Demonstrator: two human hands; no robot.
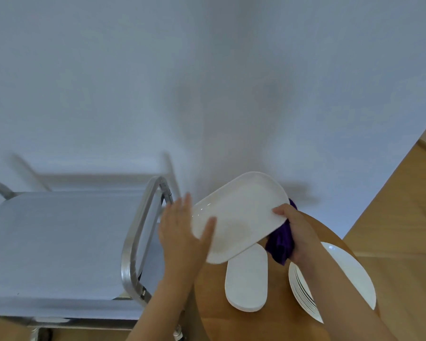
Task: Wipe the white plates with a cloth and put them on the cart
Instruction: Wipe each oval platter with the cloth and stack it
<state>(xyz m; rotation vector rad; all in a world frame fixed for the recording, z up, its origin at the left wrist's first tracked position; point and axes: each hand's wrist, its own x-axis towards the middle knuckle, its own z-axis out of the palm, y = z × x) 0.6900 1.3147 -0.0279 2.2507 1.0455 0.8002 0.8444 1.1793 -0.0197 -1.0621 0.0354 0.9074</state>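
A white oblong plate is held tilted in the air above the round wooden table. My left hand supports its left end, thumb on top and fingers spread. My right hand grips the plate's right end and also holds a bunched purple cloth under that end. Another oblong white plate lies flat on the table below. A stack of several round white plates sits to the right, partly hidden by my right forearm. The steel cart stands at the left.
The cart's curved metal handle rises between its flat top shelf and the table. A white wall fills the background. Wooden floor shows at the right and along the bottom. A cart wheel is near the bottom edge.
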